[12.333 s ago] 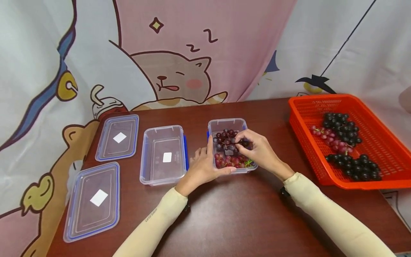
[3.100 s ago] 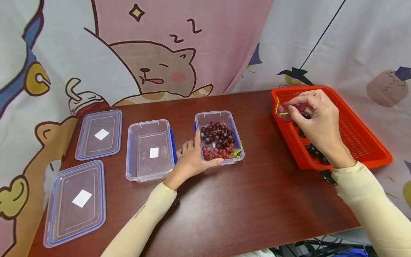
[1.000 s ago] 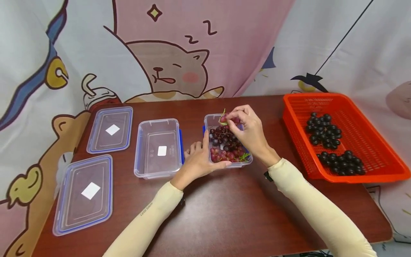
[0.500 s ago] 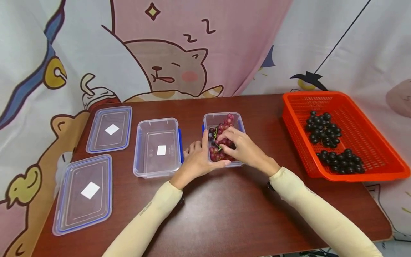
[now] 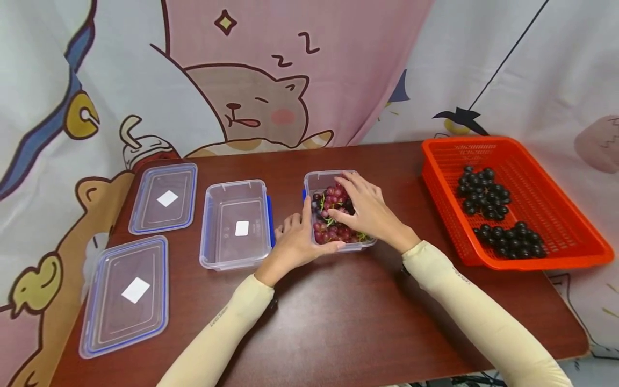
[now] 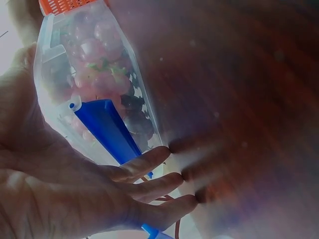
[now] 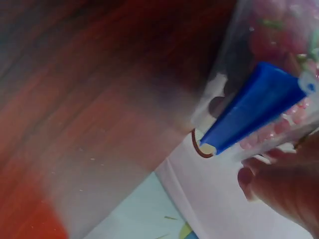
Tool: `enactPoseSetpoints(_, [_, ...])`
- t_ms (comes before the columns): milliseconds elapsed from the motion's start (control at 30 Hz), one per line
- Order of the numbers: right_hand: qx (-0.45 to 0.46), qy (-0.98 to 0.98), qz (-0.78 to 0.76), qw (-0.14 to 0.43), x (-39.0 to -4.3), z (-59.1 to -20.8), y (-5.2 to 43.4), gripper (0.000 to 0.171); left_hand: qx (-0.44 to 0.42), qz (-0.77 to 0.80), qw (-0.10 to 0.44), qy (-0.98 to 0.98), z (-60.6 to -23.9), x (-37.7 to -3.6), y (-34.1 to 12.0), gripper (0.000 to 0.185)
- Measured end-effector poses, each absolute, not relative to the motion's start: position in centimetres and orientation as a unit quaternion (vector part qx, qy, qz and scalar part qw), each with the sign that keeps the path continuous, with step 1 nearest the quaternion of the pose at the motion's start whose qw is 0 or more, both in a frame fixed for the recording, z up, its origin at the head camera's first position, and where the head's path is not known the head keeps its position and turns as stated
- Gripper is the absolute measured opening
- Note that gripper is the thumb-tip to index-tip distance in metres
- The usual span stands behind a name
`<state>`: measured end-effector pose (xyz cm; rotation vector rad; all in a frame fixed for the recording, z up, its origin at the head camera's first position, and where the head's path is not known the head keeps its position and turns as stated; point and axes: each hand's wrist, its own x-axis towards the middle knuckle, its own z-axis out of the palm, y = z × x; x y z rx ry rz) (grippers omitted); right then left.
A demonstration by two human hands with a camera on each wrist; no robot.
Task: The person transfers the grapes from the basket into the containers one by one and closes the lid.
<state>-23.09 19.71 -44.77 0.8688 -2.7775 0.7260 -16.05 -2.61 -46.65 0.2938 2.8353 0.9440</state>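
My left hand [image 5: 296, 243] braces a clear plastic food container [image 5: 357, 248], its index finger along the left wall and its thumb at the near side. In the left wrist view the other fingers reach straight past a hanging blue latch [image 6: 105, 127] to the table. My right hand [image 5: 366, 208] is over the same container, fingers and thumb spread above a bunch of red grapes [image 5: 331, 197] with a green stem. Dark grapes [image 5: 316, 198] show underneath, partly hidden. Another red bunch [image 5: 333, 233] lies along the near end. The right wrist view shows the container's other blue latch [image 7: 254, 109].
Left of the filled container stands a second clear container [image 5: 227, 215] with a white label. Two blue-edged lids [image 5: 155, 209] [image 5: 113, 301] lie at the far left. At the right, an orange basket [image 5: 575, 231] holds two bunches of black grapes [image 5: 483, 192] [image 5: 510, 240].
My right hand has carried a red bunch from the orange basket to the container, laid it over the dark grapes and spread its fingers off the stem. My left hand stays at the container.
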Motion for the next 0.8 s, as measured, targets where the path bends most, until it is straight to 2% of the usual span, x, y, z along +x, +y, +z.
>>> enactPoseSetpoints(133, [0.275, -0.939, 0.204, 0.034, -23.1, -45.4, 19.9, 0.090, 0.103, 0.315, 0.073, 0.941, -46.4, -15.8, -2.5, 0.142])
enactPoseSetpoints(433, [0.255, -0.960, 0.113, 0.019, -22.3, -45.2, 19.8, 0.101, 0.094, 0.302, 0.086, 0.945, -45.7, -15.8, -2.7, 0.139])
enactPoseSetpoints(800, [0.239, -0.952, 0.189, 0.015, -21.4, -44.4, 19.9, 0.096, 0.097, 0.316, 0.072, 0.941, -46.8, -16.1, -2.7, 0.145])
